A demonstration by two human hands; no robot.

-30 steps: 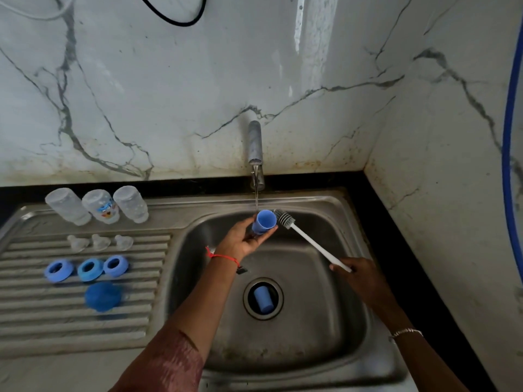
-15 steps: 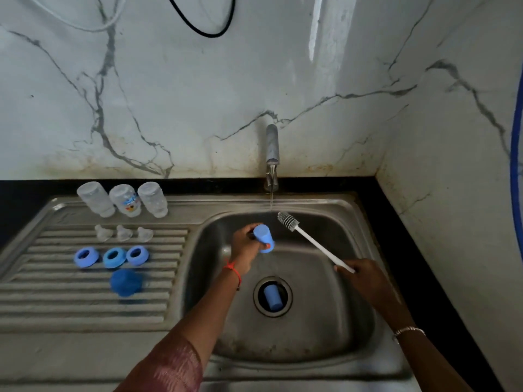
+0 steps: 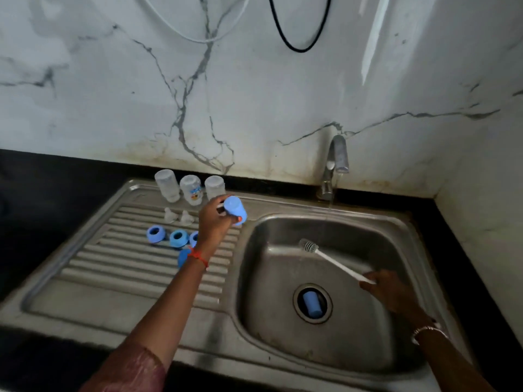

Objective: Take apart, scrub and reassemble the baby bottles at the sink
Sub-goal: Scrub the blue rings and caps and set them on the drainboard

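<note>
Head view: left grip (image 3: 215,224) clamped round a light-blue plastic bottle cap (image 3: 235,209) above the ribbed steel drainboard (image 3: 127,267), near three clear baby bottles (image 3: 191,189); right grip (image 3: 387,292) pinches a white bottle brush (image 3: 336,264) over the steel sink basin (image 3: 283,335).

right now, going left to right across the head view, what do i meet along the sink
leftmost clear bottle → blue cap held in the left hand → brush → right hand gripping its handle
</note>
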